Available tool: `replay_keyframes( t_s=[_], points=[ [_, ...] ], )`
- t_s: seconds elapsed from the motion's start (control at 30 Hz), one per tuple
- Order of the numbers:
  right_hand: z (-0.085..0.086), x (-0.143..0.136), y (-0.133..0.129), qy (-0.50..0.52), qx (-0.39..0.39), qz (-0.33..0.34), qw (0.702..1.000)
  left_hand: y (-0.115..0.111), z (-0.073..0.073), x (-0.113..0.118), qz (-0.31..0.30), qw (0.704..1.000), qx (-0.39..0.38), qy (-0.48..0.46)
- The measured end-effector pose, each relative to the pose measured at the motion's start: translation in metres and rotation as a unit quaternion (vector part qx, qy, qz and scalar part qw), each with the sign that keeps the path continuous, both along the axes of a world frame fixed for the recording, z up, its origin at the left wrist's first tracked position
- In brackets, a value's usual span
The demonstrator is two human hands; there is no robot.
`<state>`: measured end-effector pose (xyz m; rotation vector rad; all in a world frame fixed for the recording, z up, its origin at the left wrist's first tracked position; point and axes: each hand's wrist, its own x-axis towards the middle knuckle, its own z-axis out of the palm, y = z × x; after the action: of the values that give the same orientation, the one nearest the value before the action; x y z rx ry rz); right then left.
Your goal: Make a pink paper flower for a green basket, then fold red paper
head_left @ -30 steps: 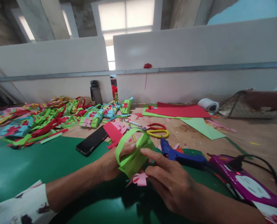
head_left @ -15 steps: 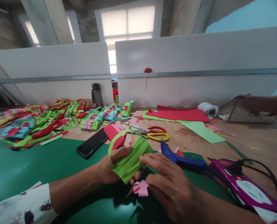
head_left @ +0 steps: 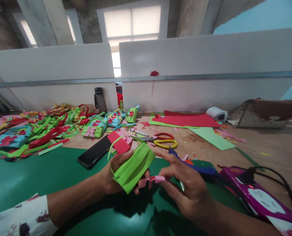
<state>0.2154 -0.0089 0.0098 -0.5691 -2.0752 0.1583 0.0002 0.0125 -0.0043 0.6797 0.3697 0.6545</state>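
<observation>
My left hand (head_left: pixel 113 173) is closed around a small folded bag of bright green paper (head_left: pixel 134 167), which is tilted and has a thin green handle loop at its left. A pink paper flower (head_left: pixel 156 179) sits just right of the bag, between my left fingertips and my right hand (head_left: pixel 185 180). The thumb and a finger of my right hand pinch the flower's edge, while its index finger reaches toward the bag's upper right corner. A pale sliver shows beneath the right hand; I cannot make out what it is.
A black phone (head_left: pixel 95 152), yellow-and-red scissors (head_left: pixel 165 143) and a blue glue gun (head_left: pixel 202 169) lie around my hands. At right is a purple power strip (head_left: pixel 259 196) with cables. Colourful paper bags and strips (head_left: pixel 54 127) pile up at left; red paper sheets (head_left: pixel 190 118) lie behind.
The pink flower has risen to beside the bag, now pinched by my right hand. The green bag has shifted slightly left and turned, and my right index finger has lifted and stretched out.
</observation>
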Motion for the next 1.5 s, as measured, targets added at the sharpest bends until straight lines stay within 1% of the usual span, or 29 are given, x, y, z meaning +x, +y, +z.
replay_keyframes(
  t_s=[0.07, 0.2, 0.4, 0.47, 0.53, 0.6, 0.67, 0.73, 0.83, 0.9, 0.93, 0.97, 1.0, 1.03, 1.13, 1.17, 1.2, 1.27, 1.33, 1.4, 1.5],
  points=[
    [-0.001, 0.0, 0.001, 0.0, -0.023, -0.01, 1.0, 0.001, 0.002, 0.0, -0.002, 1.0, -0.02, 0.0],
    [-0.002, 0.001, 0.001, -0.007, -0.049, 0.003, 0.999, 0.001, 0.001, -0.002, -0.001, 1.0, -0.028, 0.012],
    [-0.003, 0.0, 0.002, -0.006, -0.035, 0.017, 0.999, 0.0, -0.002, -0.003, 0.017, 1.0, 0.008, 0.012],
    [-0.001, 0.0, 0.003, 0.007, -0.025, 0.009, 1.0, 0.0, -0.002, -0.004, 0.015, 1.0, 0.008, 0.004],
    [0.003, 0.001, 0.003, 0.03, -0.032, -0.009, 0.999, 0.003, -0.003, -0.006, 0.002, 1.0, 0.003, -0.001],
    [0.008, 0.002, 0.004, 0.048, -0.082, -0.023, 0.995, 0.006, -0.004, -0.009, -0.013, 1.0, -0.004, -0.003],
    [0.011, 0.003, 0.006, 0.058, -0.177, -0.023, 0.982, 0.01, -0.004, -0.011, -0.018, 1.0, -0.01, -0.007],
    [0.012, 0.003, 0.007, 0.055, -0.295, -0.013, 0.954, 0.013, -0.004, -0.013, -0.013, 1.0, -0.015, -0.011],
    [0.009, 0.002, 0.011, 0.035, -0.444, 0.011, 0.895, 0.015, -0.001, -0.015, 0.001, 1.0, -0.023, -0.013],
    [0.006, 0.001, 0.012, 0.012, -0.502, 0.023, 0.864, 0.016, 0.003, -0.016, 0.01, 0.999, -0.029, -0.011],
    [0.004, 0.001, 0.013, -0.01, -0.518, 0.023, 0.855, 0.016, 0.004, -0.017, 0.015, 0.999, -0.031, -0.01],
    [0.003, 0.0, 0.013, -0.039, -0.52, 0.021, 0.853, 0.016, 0.006, -0.017, 0.02, 0.999, -0.032, -0.01],
    [0.002, 0.0, 0.012, -0.073, -0.508, 0.013, 0.858, 0.015, 0.007, -0.017, 0.023, 0.999, -0.032, -0.009],
    [0.001, 0.0, 0.012, -0.111, -0.479, -0.001, 0.871, 0.015, 0.008, -0.017, 0.024, 0.999, -0.032, -0.008],
    [-0.003, 0.001, 0.011, -0.198, -0.327, -0.056, 0.922, 0.014, 0.008, -0.017, 0.014, 1.0, -0.026, -0.006],
    [-0.004, 0.001, 0.011, -0.217, -0.275, -0.067, 0.934, 0.015, 0.008, -0.017, 0.009, 1.0, -0.023, -0.005],
    [-0.006, 0.001, 0.011, -0.233, -0.232, -0.067, 0.942, 0.015, 0.007, -0.017, 0.003, 1.0, -0.021, -0.004],
    [-0.008, 0.002, 0.011, -0.243, -0.18, -0.044, 0.952, 0.017, 0.005, -0.019, -0.014, 1.0, -0.02, 0.001],
    [-0.007, 0.002, 0.012, -0.217, -0.161, -0.024, 0.963, 0.018, 0.003, -0.021, -0.04, 0.999, -0.022, 0.008],
    [-0.005, 0.002, 0.013, -0.15, -0.144, -0.029, 0.978, 0.017, 0.0, -0.021, -0.068, 0.997, -0.029, 0.016],
    [-0.003, 0.003, 0.016, -0.057, -0.075, -0.036, 0.995, 0.013, -0.002, -0.018, -0.097, 0.994, -0.037, 0.022]
  ],
)
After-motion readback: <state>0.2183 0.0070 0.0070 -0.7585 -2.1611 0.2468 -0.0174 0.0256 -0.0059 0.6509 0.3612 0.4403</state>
